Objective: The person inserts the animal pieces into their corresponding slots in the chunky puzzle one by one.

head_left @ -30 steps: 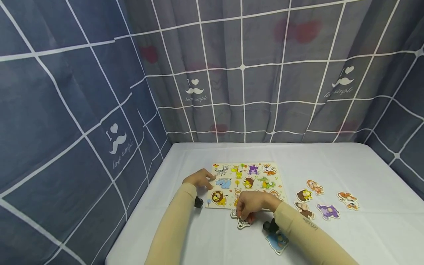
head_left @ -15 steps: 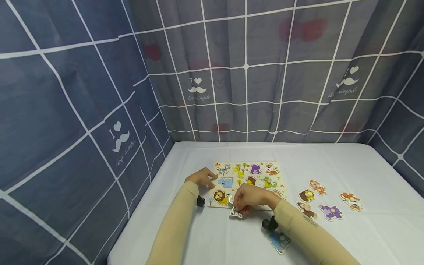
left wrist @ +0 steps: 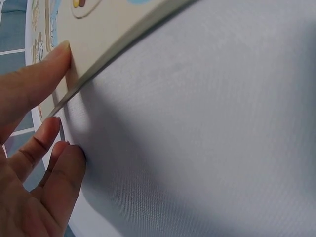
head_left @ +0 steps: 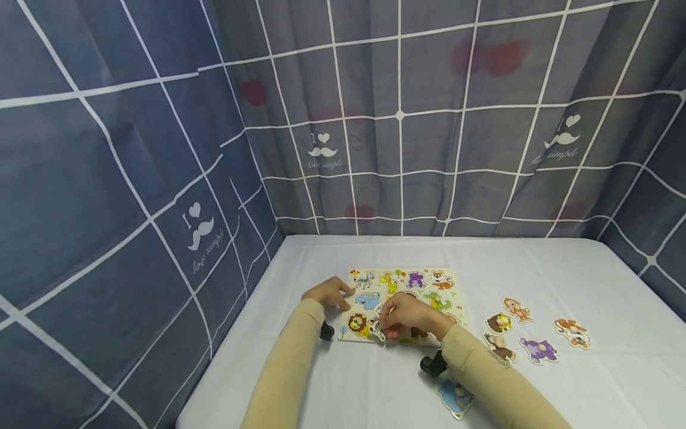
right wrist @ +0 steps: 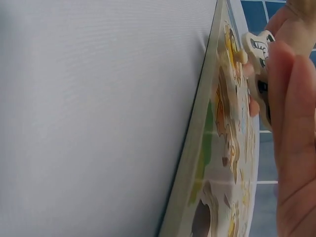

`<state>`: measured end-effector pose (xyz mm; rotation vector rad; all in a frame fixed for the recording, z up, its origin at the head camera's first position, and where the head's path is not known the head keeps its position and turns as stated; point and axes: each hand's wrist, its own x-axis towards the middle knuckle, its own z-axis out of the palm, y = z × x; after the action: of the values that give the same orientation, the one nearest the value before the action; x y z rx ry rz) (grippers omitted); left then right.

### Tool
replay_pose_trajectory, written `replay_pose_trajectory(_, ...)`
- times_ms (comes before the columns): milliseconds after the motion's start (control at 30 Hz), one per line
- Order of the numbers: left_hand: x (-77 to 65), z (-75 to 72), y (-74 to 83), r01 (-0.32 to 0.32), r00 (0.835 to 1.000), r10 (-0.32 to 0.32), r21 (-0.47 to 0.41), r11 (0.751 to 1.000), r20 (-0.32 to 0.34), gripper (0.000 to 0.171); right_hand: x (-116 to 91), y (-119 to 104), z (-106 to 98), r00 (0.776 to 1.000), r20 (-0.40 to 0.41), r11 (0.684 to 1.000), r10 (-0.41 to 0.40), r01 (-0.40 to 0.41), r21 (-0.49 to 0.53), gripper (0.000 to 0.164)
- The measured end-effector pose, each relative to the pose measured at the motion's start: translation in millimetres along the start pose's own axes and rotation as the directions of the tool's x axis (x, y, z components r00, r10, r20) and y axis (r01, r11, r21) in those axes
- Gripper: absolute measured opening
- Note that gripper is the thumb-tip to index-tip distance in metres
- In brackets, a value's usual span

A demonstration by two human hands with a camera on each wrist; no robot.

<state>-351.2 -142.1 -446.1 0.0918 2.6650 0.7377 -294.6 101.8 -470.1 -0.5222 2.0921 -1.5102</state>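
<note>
My right hand point(head_left: 409, 314) pinches a black-and-white zebra puzzle piece point(head_left: 377, 330) over the lower part of the wooden animal puzzle board point(head_left: 450, 275). In the right wrist view, the zebra piece point(right wrist: 258, 45) is tilted above the board, partly hidden by fingers. My left hand point(head_left: 328, 293) rests at the board's left edge. The left wrist view shows its thumb point(left wrist: 60, 55) on the board's top, with the other fingers beside the edge, near the white cloth. A lion point(head_left: 357, 325) and a blue elephant point(head_left: 367, 301) lie on the board between the hands.
Loose pieces lie right of the board: an orange monkey point(head_left: 517, 310), a yellow-and-brown piece point(head_left: 499, 323), a brown piece point(head_left: 498, 345), a purple one point(head_left: 539, 350) and a tiger point(head_left: 572, 332). A blue piece point(head_left: 455, 398) lies below my right forearm. Grid-patterned curtains point(head_left: 370, 179) surround the table.
My right hand has carried the zebra piece from the table in front of the board up over its lower row, next to the lion. The left hand stays at the board's edge.
</note>
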Motion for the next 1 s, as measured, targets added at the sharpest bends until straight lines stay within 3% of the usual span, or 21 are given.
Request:
replay_pose_trajectory(500,-0.2,2.6,-0.7,-0.003,1.000,0.003,0.043,0.999,-0.005,0.055,11,3,3,0.994,-0.107,0.995,0.012,-0.001,0.102,0.010)
replay_pose_trajectory(1000,-2.5,0.4,2.8,0.024,1.000,-0.024,-0.020,1.000,-0.008,0.053,28,0,-4,0.978,-0.201,0.975,0.048,-0.002,0.224,0.012)
